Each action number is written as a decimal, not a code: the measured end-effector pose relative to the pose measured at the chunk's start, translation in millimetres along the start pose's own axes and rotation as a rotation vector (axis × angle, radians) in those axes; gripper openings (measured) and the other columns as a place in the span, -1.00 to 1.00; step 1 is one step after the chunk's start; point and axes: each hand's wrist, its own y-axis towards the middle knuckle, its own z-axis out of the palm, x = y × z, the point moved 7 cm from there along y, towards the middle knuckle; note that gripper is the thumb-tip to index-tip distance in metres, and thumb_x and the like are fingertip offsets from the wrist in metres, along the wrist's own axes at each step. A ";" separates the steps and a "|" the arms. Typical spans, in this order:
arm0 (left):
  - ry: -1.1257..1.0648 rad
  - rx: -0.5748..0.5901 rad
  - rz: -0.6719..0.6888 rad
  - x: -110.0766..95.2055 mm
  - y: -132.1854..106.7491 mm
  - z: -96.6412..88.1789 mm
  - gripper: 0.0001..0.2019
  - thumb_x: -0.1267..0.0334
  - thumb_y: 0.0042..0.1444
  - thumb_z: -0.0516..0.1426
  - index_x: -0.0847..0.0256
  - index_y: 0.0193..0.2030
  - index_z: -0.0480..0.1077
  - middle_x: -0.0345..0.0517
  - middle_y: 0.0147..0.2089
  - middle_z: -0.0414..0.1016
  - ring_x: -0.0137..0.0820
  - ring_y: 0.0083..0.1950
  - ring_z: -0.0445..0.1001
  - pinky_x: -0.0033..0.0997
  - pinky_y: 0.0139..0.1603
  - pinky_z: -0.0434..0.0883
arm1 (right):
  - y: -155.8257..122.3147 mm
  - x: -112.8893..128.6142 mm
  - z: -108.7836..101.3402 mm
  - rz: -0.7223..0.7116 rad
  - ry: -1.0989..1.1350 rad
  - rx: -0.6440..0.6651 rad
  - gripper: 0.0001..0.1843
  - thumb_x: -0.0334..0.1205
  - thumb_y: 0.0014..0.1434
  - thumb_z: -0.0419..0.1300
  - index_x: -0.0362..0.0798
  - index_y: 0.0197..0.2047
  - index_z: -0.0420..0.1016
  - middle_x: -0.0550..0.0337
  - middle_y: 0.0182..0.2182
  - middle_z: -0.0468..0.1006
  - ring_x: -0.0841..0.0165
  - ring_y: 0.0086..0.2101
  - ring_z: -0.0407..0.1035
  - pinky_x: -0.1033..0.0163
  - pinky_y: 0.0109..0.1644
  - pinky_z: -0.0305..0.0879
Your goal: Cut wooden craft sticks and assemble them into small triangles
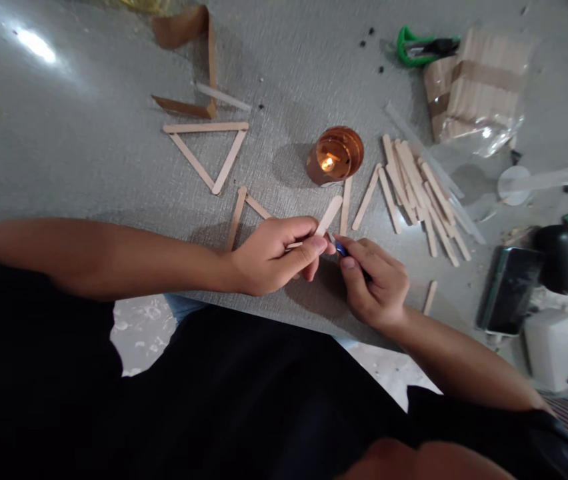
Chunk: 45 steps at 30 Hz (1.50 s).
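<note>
My left hand (277,255) is closed around a pale wooden craft stick (329,215) whose rounded end pokes up past my fingers. My right hand (377,283) is closed on a small dark blue tool (341,250), its tip held against the stick right beside my left thumb. Both hands hover just above the grey table (79,160), near its front edge. Just beyond them a lit candle burns in an amber glass holder (337,155).
A triangle of sticks (209,150) and a V of two sticks (244,210) lie to the left. A loose pile of sticks (419,190) and a bagged bundle (479,87) lie right. Green scissors (421,48), a phone (509,290) and a white box (554,350) sit at the right.
</note>
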 end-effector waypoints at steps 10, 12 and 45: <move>0.029 -0.008 0.014 -1.2 0.4 -1.1 -0.70 0.16 0.53 0.11 0.23 -0.23 0.49 -0.23 -0.43 0.61 -0.59 -0.47 0.48 -0.55 -0.35 0.47 | -0.2 1.4 0.5 -0.004 -0.023 0.006 -0.48 -0.45 0.40 0.22 0.01 0.37 0.56 0.13 -0.14 0.61 0.48 -0.24 0.50 0.34 -0.13 0.49; 0.062 -0.014 0.040 -4.2 0.6 -1.3 -0.67 0.16 0.54 0.09 0.23 -0.28 0.47 -0.24 -0.43 0.61 -0.60 -0.46 0.48 -0.54 -0.31 0.48 | -0.3 1.5 0.3 0.002 -0.030 0.008 -0.49 -0.45 0.41 0.21 0.00 0.36 0.56 0.13 -0.16 0.61 0.47 -0.24 0.49 0.34 -0.14 0.49; 0.616 -0.012 0.157 -8.2 -4.7 4.1 -0.63 0.14 0.54 0.02 0.18 -0.33 0.41 -0.23 -0.43 0.57 -0.51 -0.42 0.52 -0.42 -0.31 0.33 | -5.4 3.2 -1.8 0.040 0.010 0.066 -0.66 -0.37 0.44 0.17 -0.07 0.21 0.60 0.14 -0.28 0.55 0.45 -0.33 0.41 0.28 -0.25 0.42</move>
